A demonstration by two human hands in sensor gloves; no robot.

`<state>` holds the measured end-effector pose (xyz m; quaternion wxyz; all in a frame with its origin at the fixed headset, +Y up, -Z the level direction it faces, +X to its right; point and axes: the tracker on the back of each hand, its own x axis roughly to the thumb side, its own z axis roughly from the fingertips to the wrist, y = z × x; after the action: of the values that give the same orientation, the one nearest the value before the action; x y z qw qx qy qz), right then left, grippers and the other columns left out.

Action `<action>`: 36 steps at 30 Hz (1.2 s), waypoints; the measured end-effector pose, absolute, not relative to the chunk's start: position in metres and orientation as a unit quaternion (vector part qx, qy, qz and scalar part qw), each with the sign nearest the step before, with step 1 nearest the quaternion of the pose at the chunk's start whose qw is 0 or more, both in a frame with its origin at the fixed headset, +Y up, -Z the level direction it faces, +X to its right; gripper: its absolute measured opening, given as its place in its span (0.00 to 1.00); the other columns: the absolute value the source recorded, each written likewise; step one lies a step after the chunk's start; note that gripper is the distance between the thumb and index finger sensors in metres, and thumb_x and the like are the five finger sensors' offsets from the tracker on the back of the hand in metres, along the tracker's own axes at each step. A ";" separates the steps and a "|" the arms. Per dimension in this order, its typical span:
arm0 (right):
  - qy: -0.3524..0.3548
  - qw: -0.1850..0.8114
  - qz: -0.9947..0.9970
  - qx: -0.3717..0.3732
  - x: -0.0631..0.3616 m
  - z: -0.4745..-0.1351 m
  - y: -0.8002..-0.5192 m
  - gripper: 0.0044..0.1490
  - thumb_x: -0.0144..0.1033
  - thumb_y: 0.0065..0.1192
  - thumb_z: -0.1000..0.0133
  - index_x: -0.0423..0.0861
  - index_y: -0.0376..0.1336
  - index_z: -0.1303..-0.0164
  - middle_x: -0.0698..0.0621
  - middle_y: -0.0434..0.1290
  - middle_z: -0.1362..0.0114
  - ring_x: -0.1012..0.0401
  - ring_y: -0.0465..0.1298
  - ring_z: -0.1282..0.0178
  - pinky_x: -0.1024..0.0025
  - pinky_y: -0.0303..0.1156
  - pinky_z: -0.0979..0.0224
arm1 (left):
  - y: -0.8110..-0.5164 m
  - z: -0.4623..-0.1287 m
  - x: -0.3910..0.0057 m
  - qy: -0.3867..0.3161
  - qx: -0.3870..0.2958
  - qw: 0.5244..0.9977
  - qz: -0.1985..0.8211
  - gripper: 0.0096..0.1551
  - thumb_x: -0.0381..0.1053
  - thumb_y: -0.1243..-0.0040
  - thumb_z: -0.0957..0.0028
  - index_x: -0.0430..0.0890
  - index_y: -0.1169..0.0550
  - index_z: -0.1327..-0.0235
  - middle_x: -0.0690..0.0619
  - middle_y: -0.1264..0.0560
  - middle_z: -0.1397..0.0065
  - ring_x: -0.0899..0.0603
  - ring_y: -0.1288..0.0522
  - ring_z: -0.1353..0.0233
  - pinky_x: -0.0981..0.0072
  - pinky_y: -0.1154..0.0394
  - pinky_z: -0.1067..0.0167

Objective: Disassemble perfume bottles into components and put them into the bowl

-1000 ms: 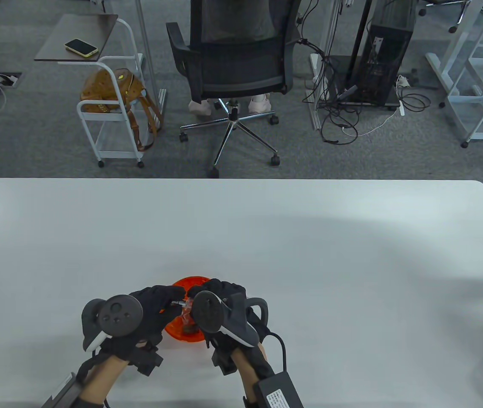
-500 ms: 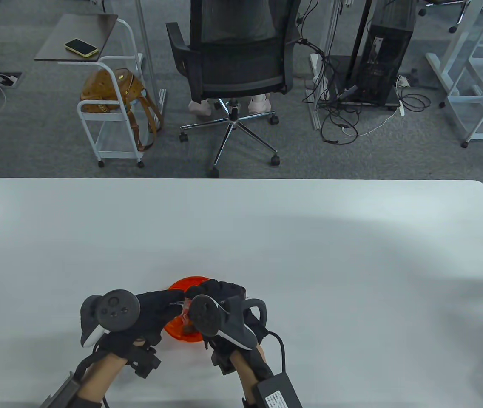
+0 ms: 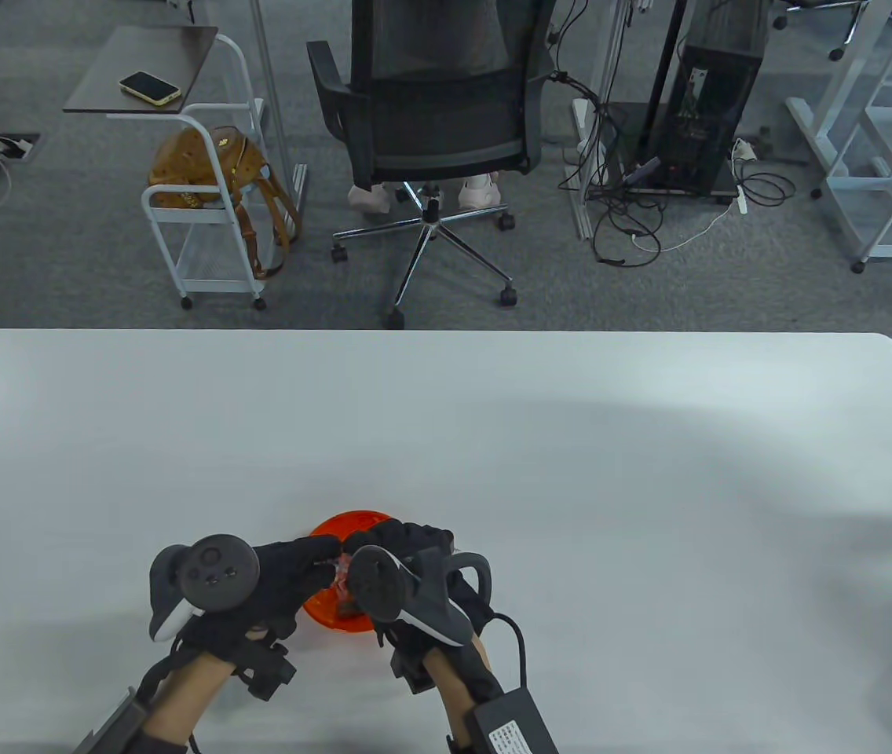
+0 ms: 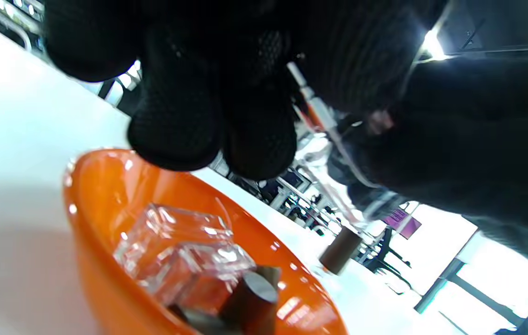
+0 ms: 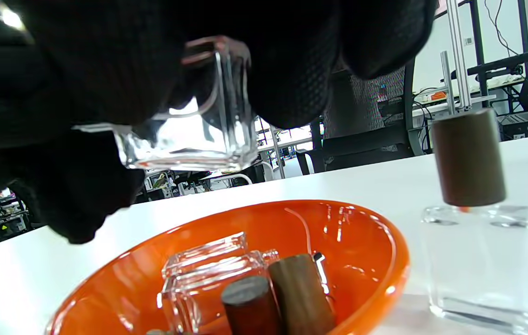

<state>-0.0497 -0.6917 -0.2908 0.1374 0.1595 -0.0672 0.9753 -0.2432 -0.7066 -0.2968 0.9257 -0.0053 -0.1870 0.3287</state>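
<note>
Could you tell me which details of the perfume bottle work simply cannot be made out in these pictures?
- Table view: the held glass bottle is hidden behind both hands' trackers.
- Left wrist view: what the left hand pinches is hidden by its own fingertips; only a thin tube shows.
- Right wrist view: the bottle's neck is covered by the right hand.
- Orange bowl: its near part is cut off by the bottom edge.
- Capped bottle: its base is cut off by the bottom edge.

Glossy orange bowl (image 5: 375, 260), clear colourless glass bottle (image 5: 482, 260) with matte brown cap (image 5: 468, 156); black knit gloves on left hand (image 3: 289, 569) and right hand (image 3: 407, 542); plain white table (image 3: 572, 440); grey speckled carpet (image 3: 61, 267)
</note>
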 end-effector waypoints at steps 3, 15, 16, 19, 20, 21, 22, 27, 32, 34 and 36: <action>-0.071 0.155 0.973 0.158 -0.048 -0.290 -0.688 0.35 0.50 0.72 0.59 0.54 0.69 0.40 0.56 0.76 0.34 0.62 0.82 0.43 0.46 0.71 0.27 | -0.705 -0.297 -0.245 -0.186 0.015 0.925 0.331 0.27 0.49 0.30 0.53 0.49 0.18 0.38 0.49 0.07 0.47 0.44 0.09 0.50 0.41 0.23 0.40; -0.075 0.142 0.973 0.163 -0.050 -0.289 -0.688 0.35 0.50 0.72 0.59 0.55 0.69 0.41 0.56 0.76 0.35 0.63 0.82 0.43 0.46 0.72 0.27 | -0.704 -0.297 -0.246 -0.184 0.017 0.926 0.329 0.27 0.51 0.31 0.53 0.48 0.16 0.40 0.48 0.06 0.49 0.43 0.09 0.50 0.40 0.23 0.41; -0.076 0.140 0.973 0.165 -0.050 -0.289 -0.688 0.35 0.50 0.72 0.59 0.55 0.69 0.41 0.56 0.76 0.35 0.63 0.82 0.43 0.46 0.72 0.27 | -0.705 -0.297 -0.245 -0.180 0.021 0.928 0.326 0.27 0.53 0.34 0.53 0.47 0.15 0.41 0.47 0.05 0.51 0.41 0.09 0.51 0.40 0.23 0.41; -0.073 0.141 0.974 0.164 -0.050 -0.290 -0.689 0.35 0.50 0.72 0.59 0.55 0.69 0.40 0.56 0.76 0.35 0.63 0.82 0.43 0.46 0.71 0.27 | -0.706 -0.297 -0.246 -0.176 0.028 0.929 0.323 0.28 0.56 0.37 0.53 0.46 0.12 0.43 0.47 0.05 0.53 0.40 0.09 0.52 0.39 0.23 0.42; -0.076 0.136 0.974 0.162 -0.050 -0.290 -0.690 0.35 0.50 0.72 0.59 0.55 0.69 0.41 0.56 0.76 0.35 0.63 0.82 0.43 0.46 0.72 0.27 | -0.706 -0.298 -0.245 -0.183 0.025 0.926 0.329 0.29 0.55 0.35 0.54 0.46 0.14 0.41 0.48 0.05 0.52 0.41 0.09 0.51 0.39 0.24 0.41; -0.075 0.135 0.975 0.161 -0.049 -0.290 -0.690 0.35 0.50 0.72 0.59 0.55 0.69 0.41 0.56 0.76 0.35 0.63 0.82 0.43 0.46 0.72 0.27 | -0.707 -0.299 -0.245 -0.191 0.016 0.923 0.334 0.31 0.55 0.32 0.55 0.45 0.16 0.38 0.48 0.05 0.51 0.42 0.09 0.50 0.39 0.24 0.41; -0.071 0.141 0.974 0.160 -0.049 -0.291 -0.691 0.35 0.50 0.72 0.59 0.55 0.69 0.41 0.56 0.76 0.35 0.63 0.82 0.43 0.46 0.72 0.27 | -0.707 -0.300 -0.244 -0.192 -0.004 0.923 0.332 0.32 0.53 0.31 0.55 0.45 0.19 0.36 0.48 0.06 0.49 0.42 0.10 0.48 0.40 0.24 0.40; -0.071 0.141 0.973 0.166 -0.050 -0.290 -0.691 0.35 0.50 0.72 0.59 0.55 0.69 0.41 0.56 0.76 0.35 0.63 0.82 0.43 0.46 0.72 0.27 | -0.707 -0.297 -0.245 -0.186 0.009 0.932 0.311 0.29 0.55 0.35 0.52 0.47 0.15 0.39 0.47 0.06 0.50 0.40 0.10 0.50 0.39 0.24 0.41; -0.071 0.137 0.974 0.165 -0.051 -0.290 -0.691 0.35 0.50 0.72 0.59 0.55 0.69 0.41 0.56 0.76 0.35 0.63 0.82 0.43 0.46 0.72 0.27 | -0.707 -0.298 -0.246 -0.194 0.001 0.925 0.326 0.33 0.54 0.32 0.54 0.44 0.18 0.35 0.47 0.07 0.48 0.41 0.10 0.48 0.39 0.25 0.40; -0.073 0.141 0.974 0.163 -0.049 -0.290 -0.690 0.35 0.50 0.72 0.59 0.55 0.69 0.41 0.56 0.76 0.35 0.63 0.82 0.43 0.46 0.72 0.27 | -0.706 -0.299 -0.245 -0.201 -0.007 0.921 0.332 0.31 0.51 0.31 0.53 0.46 0.21 0.34 0.48 0.07 0.47 0.42 0.11 0.47 0.40 0.25 0.39; -0.072 0.152 0.972 0.162 -0.048 -0.290 -0.689 0.35 0.50 0.72 0.59 0.55 0.69 0.41 0.56 0.76 0.35 0.63 0.82 0.43 0.46 0.72 0.27 | -0.706 -0.299 -0.245 -0.206 0.000 0.919 0.335 0.28 0.50 0.33 0.52 0.49 0.20 0.36 0.48 0.07 0.48 0.42 0.10 0.48 0.40 0.24 0.40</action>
<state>-0.0484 -0.6888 -0.2899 0.1523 0.1622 -0.0719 0.9723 -0.2451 -0.7061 -0.2990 0.9194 -0.0002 -0.2057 0.3353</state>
